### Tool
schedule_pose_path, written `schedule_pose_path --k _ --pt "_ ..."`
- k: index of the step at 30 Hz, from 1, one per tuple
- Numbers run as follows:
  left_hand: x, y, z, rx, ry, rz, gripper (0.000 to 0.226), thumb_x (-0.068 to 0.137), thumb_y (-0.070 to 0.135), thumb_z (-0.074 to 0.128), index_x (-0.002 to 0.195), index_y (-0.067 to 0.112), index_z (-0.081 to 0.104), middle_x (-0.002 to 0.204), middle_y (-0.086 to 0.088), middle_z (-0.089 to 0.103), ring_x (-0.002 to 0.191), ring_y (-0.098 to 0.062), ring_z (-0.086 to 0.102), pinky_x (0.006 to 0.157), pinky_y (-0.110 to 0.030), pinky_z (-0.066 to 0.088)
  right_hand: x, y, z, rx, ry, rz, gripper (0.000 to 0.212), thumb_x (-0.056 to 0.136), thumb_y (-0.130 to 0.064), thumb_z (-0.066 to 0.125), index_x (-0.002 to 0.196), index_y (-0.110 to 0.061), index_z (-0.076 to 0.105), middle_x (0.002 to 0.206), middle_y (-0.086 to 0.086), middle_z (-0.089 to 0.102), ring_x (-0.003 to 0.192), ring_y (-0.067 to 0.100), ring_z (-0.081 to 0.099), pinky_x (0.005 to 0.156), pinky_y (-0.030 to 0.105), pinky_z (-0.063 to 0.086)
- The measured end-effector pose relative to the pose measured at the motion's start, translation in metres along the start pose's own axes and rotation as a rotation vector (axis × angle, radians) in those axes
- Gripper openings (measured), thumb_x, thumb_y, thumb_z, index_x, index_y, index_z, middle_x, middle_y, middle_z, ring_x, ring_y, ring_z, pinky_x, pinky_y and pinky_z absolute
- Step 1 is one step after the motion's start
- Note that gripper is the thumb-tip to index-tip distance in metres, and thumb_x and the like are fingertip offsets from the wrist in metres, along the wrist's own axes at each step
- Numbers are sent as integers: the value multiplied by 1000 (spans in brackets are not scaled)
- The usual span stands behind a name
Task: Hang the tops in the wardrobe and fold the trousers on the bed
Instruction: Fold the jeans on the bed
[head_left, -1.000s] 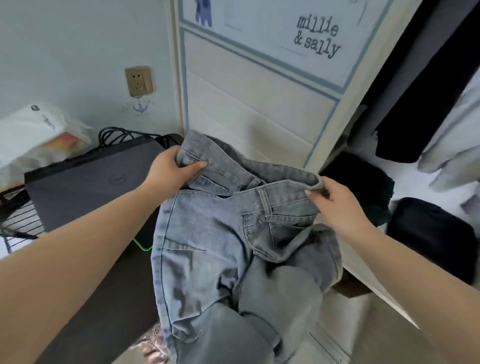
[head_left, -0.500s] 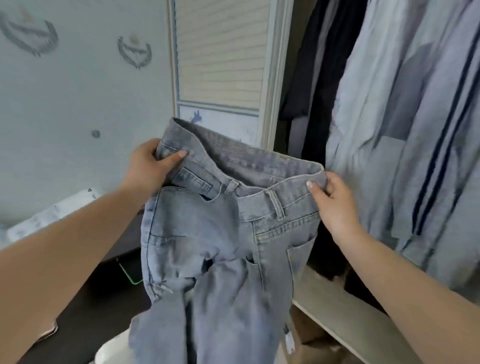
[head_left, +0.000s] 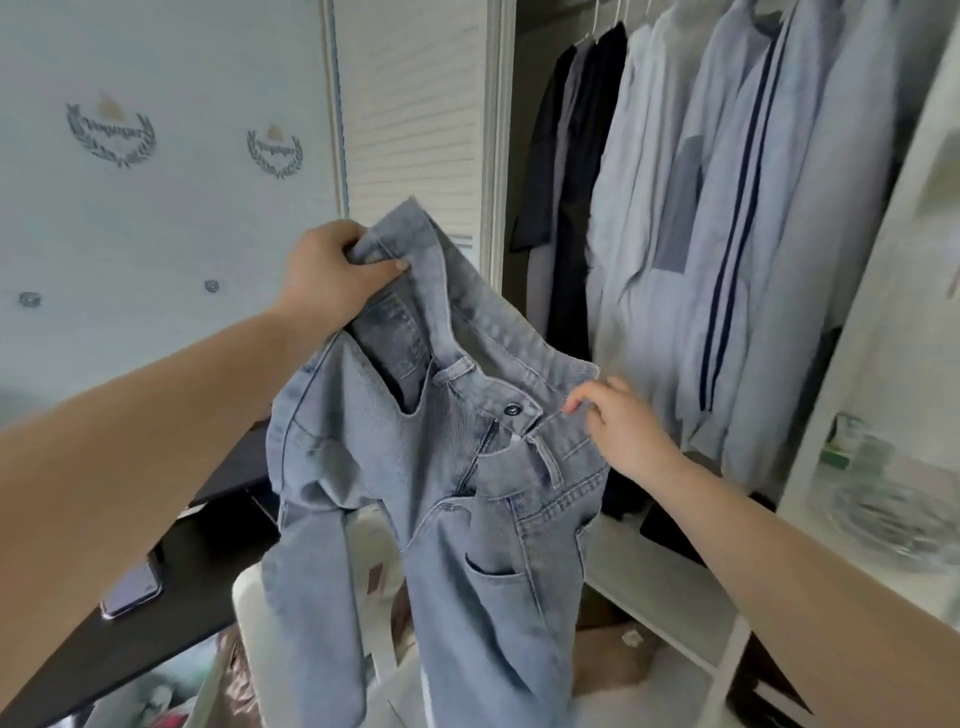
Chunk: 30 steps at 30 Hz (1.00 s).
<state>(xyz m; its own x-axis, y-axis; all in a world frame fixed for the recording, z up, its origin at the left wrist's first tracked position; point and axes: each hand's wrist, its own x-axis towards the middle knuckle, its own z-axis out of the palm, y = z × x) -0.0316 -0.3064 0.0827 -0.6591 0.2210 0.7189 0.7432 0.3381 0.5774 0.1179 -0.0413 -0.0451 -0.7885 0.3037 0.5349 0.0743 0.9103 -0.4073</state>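
Note:
A pair of light blue jeans (head_left: 415, 493) hangs in the air in front of me, waistband up, fly unbuttoned, legs trailing down out of the frame. My left hand (head_left: 332, 275) grips the left end of the waistband, raised high. My right hand (head_left: 618, 431) pinches the waistband lower down on the right, beside the button. Behind the jeans the wardrobe (head_left: 498, 156) stands open. Several tops hang on its rail: dark ones (head_left: 576, 182) at the left, pale blue shirts (head_left: 727, 234) to the right.
A dark desk (head_left: 171, 597) with a phone (head_left: 132, 592) lies low on the left against a pale wall. A white wardrobe shelf (head_left: 675, 597) runs below the hanging clothes. A white upright panel (head_left: 857, 364) at the right fronts shelves with clutter.
My left hand has lifted its end of the waistband higher, tilting the jeans. My right hand has shifted its grip toward the button. The view has tipped up toward the wardrobe rail.

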Motion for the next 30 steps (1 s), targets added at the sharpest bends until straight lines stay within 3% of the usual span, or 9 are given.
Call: schedule_pose_path --k 3,5,8,11,16,19,23,27,30 --pt "-6 26 -4 12 -9 33 35 78 24 70 60 21 41 59 4 40 55 -11 36 49 -25 27 -25 -11 0 -7 -173 148 18 94 -39 45 104 -33 59 124 4 44 106 19 53 78 28 38" --pt "-14 43 -3 47 -40 45 28 78 24 69 63 16 46 59 4 41 60 -15 38 50 -26 28 -50 -20 8 55 -334 306 54 83 -71 41 124 -36 51 150 3 23 138 22 30 96 33 35" --pt "-27 67 0 33 -61 54 21 77 26 68 70 13 53 61 5 43 68 -18 43 52 -25 31 -90 -32 23 160 -427 452 94 69 -83 48 145 -33 28 159 1 -14 147 24 2 103 36 28" --pt "-45 90 1 24 -95 47 28 77 26 68 62 23 45 62 8 44 65 -15 43 51 -23 32 -136 -30 29 131 -402 464 100 74 -64 65 150 -38 5 158 8 -17 146 31 13 109 38 28" --pt "-64 119 -7 36 -60 27 28 78 24 70 66 18 46 63 4 42 68 -17 43 55 -26 33 -167 -11 18 33 -215 413 81 91 -21 56 152 -24 1 148 19 27 125 35 45 90 37 43" --pt "-82 137 -13 83 -10 14 35 78 24 72 62 21 42 62 5 40 59 -12 39 54 -25 31 -179 12 -7 90 -207 393 61 94 -20 49 148 -16 21 129 13 55 115 32 53 90 37 43" --pt "-128 146 -24 207 63 -85 45 80 23 72 59 20 32 59 2 32 53 -10 28 49 -28 21 -185 40 -43 147 -227 351 26 95 -14 42 118 -11 53 112 14 62 101 33 58 84 37 47" --pt "-186 149 -39 272 145 -233 42 79 25 74 60 20 37 59 3 37 54 -10 33 49 -27 24 -188 44 -72 409 -317 324 24 96 -8 37 105 -11 59 96 11 63 71 20 62 47 19 50" --pt "-233 154 -70 322 228 -338 45 79 28 74 59 19 35 59 1 35 54 -13 32 50 -27 24 -191 36 -86 541 -418 317 28 97 -5 36 112 -11 60 84 11 64 59 19 61 45 22 51"
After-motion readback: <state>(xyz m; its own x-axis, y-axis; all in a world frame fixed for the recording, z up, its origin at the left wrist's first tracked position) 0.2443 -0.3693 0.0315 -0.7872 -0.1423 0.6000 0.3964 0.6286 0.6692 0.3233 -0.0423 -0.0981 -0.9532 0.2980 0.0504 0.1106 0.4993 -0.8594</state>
